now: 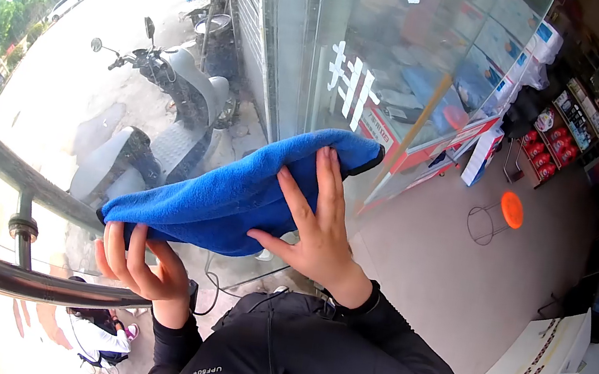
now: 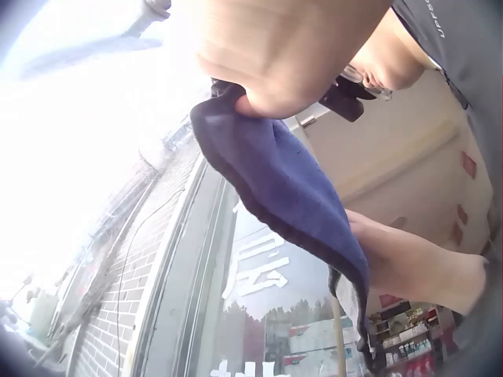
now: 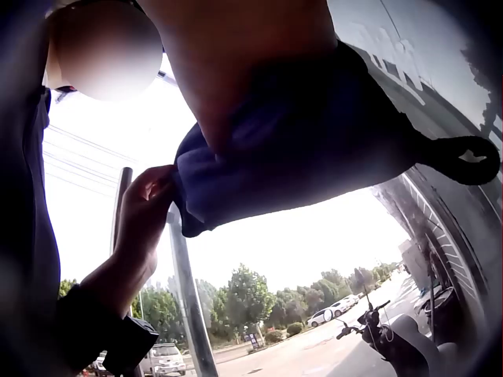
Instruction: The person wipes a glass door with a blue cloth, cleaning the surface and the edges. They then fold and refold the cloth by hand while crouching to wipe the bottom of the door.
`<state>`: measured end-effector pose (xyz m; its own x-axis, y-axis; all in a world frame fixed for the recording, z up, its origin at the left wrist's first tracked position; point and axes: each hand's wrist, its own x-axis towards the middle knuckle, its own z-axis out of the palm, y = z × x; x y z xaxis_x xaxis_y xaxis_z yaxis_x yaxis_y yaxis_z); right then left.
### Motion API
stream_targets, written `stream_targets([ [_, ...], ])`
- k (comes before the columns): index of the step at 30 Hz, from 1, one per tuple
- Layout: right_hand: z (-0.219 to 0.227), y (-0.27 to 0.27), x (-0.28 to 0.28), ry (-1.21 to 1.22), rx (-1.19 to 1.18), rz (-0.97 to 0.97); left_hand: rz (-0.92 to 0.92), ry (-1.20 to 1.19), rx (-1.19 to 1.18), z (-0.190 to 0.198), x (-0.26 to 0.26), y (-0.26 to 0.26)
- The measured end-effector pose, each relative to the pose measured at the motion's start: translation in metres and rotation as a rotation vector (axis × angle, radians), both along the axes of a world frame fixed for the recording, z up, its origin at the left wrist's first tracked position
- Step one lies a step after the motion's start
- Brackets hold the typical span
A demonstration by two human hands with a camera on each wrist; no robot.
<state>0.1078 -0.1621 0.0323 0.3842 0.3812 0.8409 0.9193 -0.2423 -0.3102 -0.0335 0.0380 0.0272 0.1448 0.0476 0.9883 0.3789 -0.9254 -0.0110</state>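
Note:
A blue cloth (image 1: 236, 193) with a dark edge is stretched slantwise in front of the chest, its upper side folded over. At its lower left end my left hand (image 1: 149, 269) holds the cloth with bent fingers. My right hand (image 1: 322, 241) lies on the cloth's near side, its fingers straight and spread, thumb apart. In the left wrist view the cloth (image 2: 283, 181) hangs from below the left hand (image 2: 283, 55). A dark loop (image 3: 471, 161) sticks out from the cloth's end in the right wrist view, where the cloth looks dark and hides the fingertips.
A glass pane (image 1: 409, 40) with white lettering stands beyond the cloth. Outside is a parked scooter (image 1: 170, 112); a metal rail (image 1: 57, 283) runs at left. Indoors are an orange stool (image 1: 512, 210), stocked shelves (image 1: 581, 114) and a white counter (image 1: 529, 372). Another person (image 1: 92, 334) is at lower left.

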Motion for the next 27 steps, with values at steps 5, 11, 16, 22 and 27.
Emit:
stream_targets([
  [5, -0.040, 0.011, 0.004, -0.025, -0.041, -0.187, -0.083, 0.014, -0.046, -0.011, 0.011, -0.004],
  [11, -0.053, -0.008, 0.013, 0.036, -0.025, -0.253, -0.200, 0.118, 0.015, 0.010, 0.040, -0.031],
  [16, -0.069, -0.036, 0.027, 0.159, 0.050, -0.322, -0.352, 0.348, 0.028, 0.028, 0.069, -0.076],
  [22, -0.067, -0.048, 0.035, 0.299, 0.092, -0.390, -0.348, 0.399, 0.129, -0.003, 0.107, -0.101],
  [27, -0.105, -0.058, 0.041, 0.323, 0.017, -0.459, -0.359, 0.430, 0.111, -0.028, 0.098, -0.096],
])
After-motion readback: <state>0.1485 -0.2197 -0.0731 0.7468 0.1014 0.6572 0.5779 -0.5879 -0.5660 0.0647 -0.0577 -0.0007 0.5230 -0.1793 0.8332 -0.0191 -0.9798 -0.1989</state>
